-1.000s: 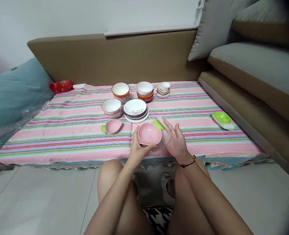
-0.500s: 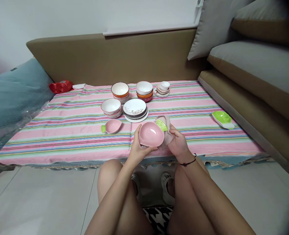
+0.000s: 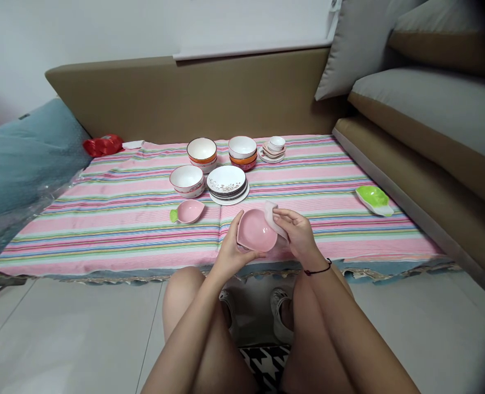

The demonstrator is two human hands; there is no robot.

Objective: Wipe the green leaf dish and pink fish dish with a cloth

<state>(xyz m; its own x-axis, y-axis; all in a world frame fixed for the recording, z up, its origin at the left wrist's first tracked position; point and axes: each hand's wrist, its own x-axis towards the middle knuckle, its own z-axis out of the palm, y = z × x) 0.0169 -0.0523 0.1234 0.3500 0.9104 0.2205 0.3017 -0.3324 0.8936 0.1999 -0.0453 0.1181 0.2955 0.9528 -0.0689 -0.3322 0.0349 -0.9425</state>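
My left hand (image 3: pixel 229 250) grips a pink peach-shaped bowl (image 3: pixel 255 231) by its near left rim, just above the front edge of the striped cloth (image 3: pixel 123 219). My right hand (image 3: pixel 299 234) is closed on a pale pink rag (image 3: pixel 273 214) and presses it over the bowl's right rim, hiding the green leaf there. A second pink bowl with a green leaf (image 3: pixel 187 211) lies on the cloth to the left.
Behind stand a white bowl (image 3: pixel 187 179), a stack of plates (image 3: pixel 227 184), two stacks of orange-rimmed bowls (image 3: pixel 202 151), small saucers (image 3: pixel 273 150). A green leaf dish (image 3: pixel 373 199) sits right. Sofa cushions (image 3: pixel 423 115) rise on the right, a teal blanket (image 3: pixel 16 158) left.
The right hand, flat and open a second ago, has closed on the rag and brought it over the bowl's leaf end. The bowl has tilted and dropped slightly.
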